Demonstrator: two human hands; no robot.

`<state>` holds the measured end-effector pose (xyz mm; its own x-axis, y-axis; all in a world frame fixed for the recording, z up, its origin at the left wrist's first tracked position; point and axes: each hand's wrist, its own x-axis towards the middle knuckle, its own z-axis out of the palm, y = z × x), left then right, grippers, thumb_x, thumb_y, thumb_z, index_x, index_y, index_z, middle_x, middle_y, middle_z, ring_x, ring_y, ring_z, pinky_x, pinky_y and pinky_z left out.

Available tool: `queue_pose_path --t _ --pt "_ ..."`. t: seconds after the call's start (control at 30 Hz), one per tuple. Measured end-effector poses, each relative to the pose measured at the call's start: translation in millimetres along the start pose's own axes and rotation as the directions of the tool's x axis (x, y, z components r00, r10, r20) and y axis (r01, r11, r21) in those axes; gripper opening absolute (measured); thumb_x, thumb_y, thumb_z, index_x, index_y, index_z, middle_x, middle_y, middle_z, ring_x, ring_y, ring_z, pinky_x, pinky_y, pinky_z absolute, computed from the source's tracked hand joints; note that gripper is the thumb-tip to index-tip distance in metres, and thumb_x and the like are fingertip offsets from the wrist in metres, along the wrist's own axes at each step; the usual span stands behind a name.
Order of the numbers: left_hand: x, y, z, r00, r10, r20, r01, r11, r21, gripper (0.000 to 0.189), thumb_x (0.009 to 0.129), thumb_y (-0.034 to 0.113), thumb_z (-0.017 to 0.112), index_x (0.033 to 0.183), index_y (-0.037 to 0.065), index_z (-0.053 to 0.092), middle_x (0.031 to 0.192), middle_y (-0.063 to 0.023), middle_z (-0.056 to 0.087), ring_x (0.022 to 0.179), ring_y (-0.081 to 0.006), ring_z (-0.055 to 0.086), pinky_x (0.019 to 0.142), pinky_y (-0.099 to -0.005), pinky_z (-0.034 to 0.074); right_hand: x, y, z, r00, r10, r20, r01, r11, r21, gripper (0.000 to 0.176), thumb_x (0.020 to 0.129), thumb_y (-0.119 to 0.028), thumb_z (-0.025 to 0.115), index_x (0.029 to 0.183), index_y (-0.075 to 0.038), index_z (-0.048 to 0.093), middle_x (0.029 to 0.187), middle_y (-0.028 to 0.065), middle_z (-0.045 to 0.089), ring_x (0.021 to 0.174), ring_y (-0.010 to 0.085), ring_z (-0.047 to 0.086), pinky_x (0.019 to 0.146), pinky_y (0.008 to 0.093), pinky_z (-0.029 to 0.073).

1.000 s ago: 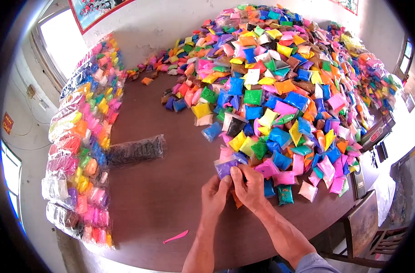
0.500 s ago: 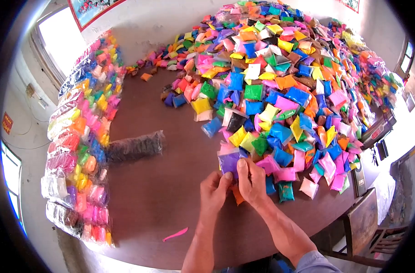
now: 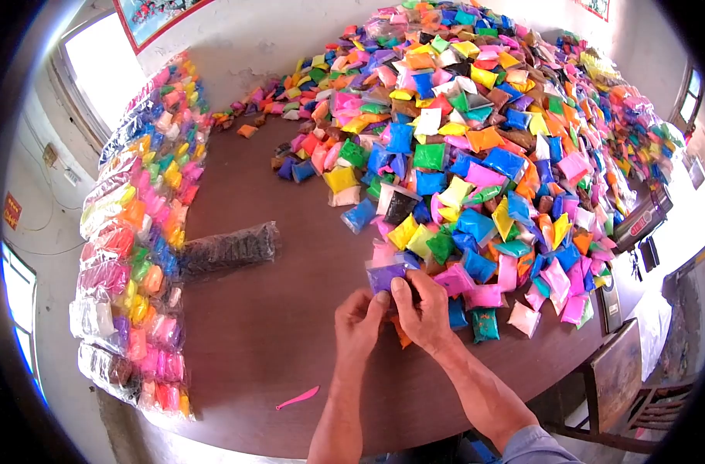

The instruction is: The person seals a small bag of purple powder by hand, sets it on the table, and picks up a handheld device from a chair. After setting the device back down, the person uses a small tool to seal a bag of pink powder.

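Note:
Both hands meet at a small purple packet (image 3: 386,276) at the near edge of a big heap of coloured packets (image 3: 445,178). My left hand (image 3: 359,321) pinches its lower left part, thumb uppermost. On the packet's right side, my right hand (image 3: 424,309) grips it between thumb and bent fingers. The packet's clear wrapper shows along its upper edge; its lower part is hidden by the fingers. An orange packet lies partly hidden beneath the hands.
Bagged rows of coloured packets (image 3: 140,271) line the table's left side. A dark wrapped bundle (image 3: 227,251) lies beside them. Nearer is a pink plastic tool (image 3: 298,398) on the brown table (image 3: 244,332). A wooden chair (image 3: 617,379) stands at the right.
The purple packet has tilted and shows less of its face. Both hands have shifted slightly, with my right thumb moving a little left and down.

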<state>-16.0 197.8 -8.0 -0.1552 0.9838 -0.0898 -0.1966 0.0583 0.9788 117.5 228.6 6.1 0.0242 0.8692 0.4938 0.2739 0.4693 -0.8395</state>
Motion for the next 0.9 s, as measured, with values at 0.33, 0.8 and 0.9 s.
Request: queue_pose_path --t 0.33,0.8,0.9 --pt "3 0 1 0.996 0.068 -0.057 -0.073 0.993 -0.097 0.017 0.099 0.024 0.074 0.092 0.009 0.071 0.079 0.0078 0.064 0.064 -0.0011 0.049 0.054 -0.0203 0.035 -2 3 3 0.989 -0.148 -0.001 0.148 0.989 -0.016 0.018 0.100 -0.014 0.063 0.089 0.000 0.059 0.068 0.0120 0.052 0.060 0.0226 0.054 0.055 0.0371 0.042" --pt "3 -5 -6 1.000 0.014 -0.004 -0.015 0.991 -0.131 0.007 0.098 0.010 0.074 0.098 0.003 0.072 0.088 0.0036 0.069 0.076 -0.0036 0.060 0.066 -0.0213 0.048 -3 6 2 0.993 -0.113 0.021 0.114 0.992 -0.051 0.014 0.096 -0.009 0.065 0.088 0.001 0.060 0.077 0.0188 0.062 0.067 0.0343 0.064 0.059 0.0429 0.048" --pt "4 -4 -6 1.000 0.024 0.013 -0.021 0.989 -0.146 0.007 0.098 0.011 0.074 0.098 0.004 0.073 0.086 0.0045 0.069 0.073 -0.0030 0.058 0.062 -0.0203 0.044 -3 2 1 0.997 -0.074 0.012 0.074 0.997 -0.007 0.010 0.095 -0.009 0.065 0.092 0.001 0.064 0.078 0.0177 0.064 0.068 0.0347 0.065 0.060 0.0421 0.049"
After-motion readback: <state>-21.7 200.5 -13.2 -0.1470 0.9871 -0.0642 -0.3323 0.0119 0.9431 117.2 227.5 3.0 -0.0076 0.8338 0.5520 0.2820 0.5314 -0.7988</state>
